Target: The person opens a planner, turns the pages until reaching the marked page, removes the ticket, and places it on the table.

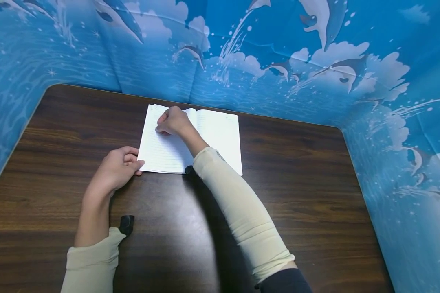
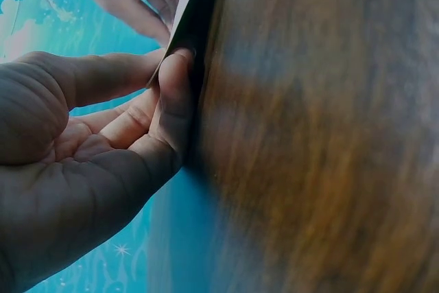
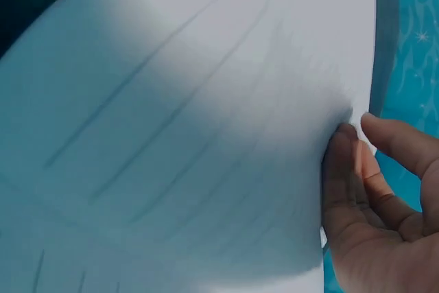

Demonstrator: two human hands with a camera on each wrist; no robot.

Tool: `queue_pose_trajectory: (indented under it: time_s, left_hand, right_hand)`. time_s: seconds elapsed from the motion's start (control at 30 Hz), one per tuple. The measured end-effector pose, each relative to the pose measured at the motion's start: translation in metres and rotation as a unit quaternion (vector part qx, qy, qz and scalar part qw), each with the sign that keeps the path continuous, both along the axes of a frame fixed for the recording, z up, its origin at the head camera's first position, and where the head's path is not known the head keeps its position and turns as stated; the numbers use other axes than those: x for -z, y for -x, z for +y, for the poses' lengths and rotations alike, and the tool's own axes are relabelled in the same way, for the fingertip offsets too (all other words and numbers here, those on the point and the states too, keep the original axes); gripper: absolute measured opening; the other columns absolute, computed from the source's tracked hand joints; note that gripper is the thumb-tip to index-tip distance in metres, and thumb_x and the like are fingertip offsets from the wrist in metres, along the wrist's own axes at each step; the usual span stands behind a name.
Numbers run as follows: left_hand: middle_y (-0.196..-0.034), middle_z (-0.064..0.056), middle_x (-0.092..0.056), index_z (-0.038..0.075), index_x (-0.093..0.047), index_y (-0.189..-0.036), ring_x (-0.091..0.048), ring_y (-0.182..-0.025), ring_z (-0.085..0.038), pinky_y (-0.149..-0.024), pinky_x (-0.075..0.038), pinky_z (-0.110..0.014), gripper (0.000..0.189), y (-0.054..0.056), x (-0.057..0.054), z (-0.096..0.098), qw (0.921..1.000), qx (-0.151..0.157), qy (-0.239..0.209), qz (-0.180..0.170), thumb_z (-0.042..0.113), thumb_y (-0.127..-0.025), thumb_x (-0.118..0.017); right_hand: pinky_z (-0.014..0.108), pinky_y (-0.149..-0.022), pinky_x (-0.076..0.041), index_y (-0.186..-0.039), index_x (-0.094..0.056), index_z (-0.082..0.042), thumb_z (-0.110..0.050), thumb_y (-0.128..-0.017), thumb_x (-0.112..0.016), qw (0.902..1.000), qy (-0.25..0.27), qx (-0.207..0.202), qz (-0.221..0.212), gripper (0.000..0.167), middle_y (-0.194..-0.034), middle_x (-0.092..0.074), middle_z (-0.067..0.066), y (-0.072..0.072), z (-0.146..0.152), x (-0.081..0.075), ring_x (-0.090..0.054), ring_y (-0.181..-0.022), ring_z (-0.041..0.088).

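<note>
An open notebook with ruled white pages [image 1: 220,138] lies near the table's far edge. At the lower left corner of its left page, my left hand [image 1: 119,169] pinches the paper between thumb and fingers; the left wrist view shows the paper edge [image 2: 180,15] between the fingertips. My right hand [image 1: 174,121] reaches over the left page, fingers bent, tips at the paper. In the right wrist view the thumb and fingers [image 3: 343,183] come close together beside the lined page [image 3: 206,135]. Whether they grip something small or only touch the paper cannot be made out.
The notebook rests on a dark wood-grain table [image 1: 297,195]. A blue cloth backdrop printed with dolphins [image 1: 242,61] hangs behind the table and along its sides. Pale sleeves [image 1: 238,203] cover both forearms, with a small black piece [image 1: 126,225] by the left wrist.
</note>
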State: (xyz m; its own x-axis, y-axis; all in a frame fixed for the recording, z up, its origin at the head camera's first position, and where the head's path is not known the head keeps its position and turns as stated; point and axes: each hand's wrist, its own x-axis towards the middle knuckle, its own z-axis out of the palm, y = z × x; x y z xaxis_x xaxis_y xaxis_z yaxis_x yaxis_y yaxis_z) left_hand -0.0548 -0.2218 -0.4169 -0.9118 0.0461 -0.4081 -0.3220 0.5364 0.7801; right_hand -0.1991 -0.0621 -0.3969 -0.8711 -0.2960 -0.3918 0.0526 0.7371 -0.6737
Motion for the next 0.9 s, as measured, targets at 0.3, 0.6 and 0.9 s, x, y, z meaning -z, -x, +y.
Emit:
queue_pose_trajectory:
  time_s: [0.3, 0.6, 0.9]
  left_hand:
    - [-0.108, -0.020, -0.075, -0.016, -0.039, -0.153, -0.070, -0.077, -0.007, -0.069, -0.051, -0.021, 0.053, -0.002, 0.000, 0.000, 0.9999, 0.012, 0.008, 0.007, 0.011, -0.111, -0.057]
    - [-0.121, -0.027, -0.071, -0.016, -0.037, -0.154, -0.070, -0.077, -0.005, -0.070, -0.052, -0.021, 0.054, -0.002, 0.000, -0.002, 0.9998, 0.014, -0.001, 0.010, 0.009, -0.111, -0.056]
    - [-0.119, -0.026, -0.071, -0.015, -0.038, -0.154, -0.070, -0.077, -0.005, -0.069, -0.053, -0.021, 0.053, 0.000, 0.001, 0.001, 0.9999, 0.016, 0.003, 0.003, 0.010, -0.111, -0.056]
  right_hand:
    - [0.020, -0.067, -0.051, -0.107, -0.078, -0.004, -0.018, -0.098, -0.080, 0.9998, -0.011, 0.000, 0.016, 0.016, -0.087, -0.073, 0.003, 0.008, 0.029, -0.014, -0.066, -0.073, 0.010]
    - [0.021, -0.070, -0.048, -0.105, -0.079, -0.008, -0.023, -0.099, -0.080, 0.9987, -0.038, 0.029, 0.019, 0.017, -0.083, -0.072, 0.001, 0.021, 0.057, -0.034, -0.068, -0.079, 0.014]
    - [0.029, -0.086, -0.057, -0.107, -0.077, -0.007, -0.027, -0.102, -0.076, 0.9969, -0.070, 0.035, 0.002, 0.020, -0.091, -0.073, 0.003, 0.032, 0.104, -0.047, -0.069, -0.086, 0.015]
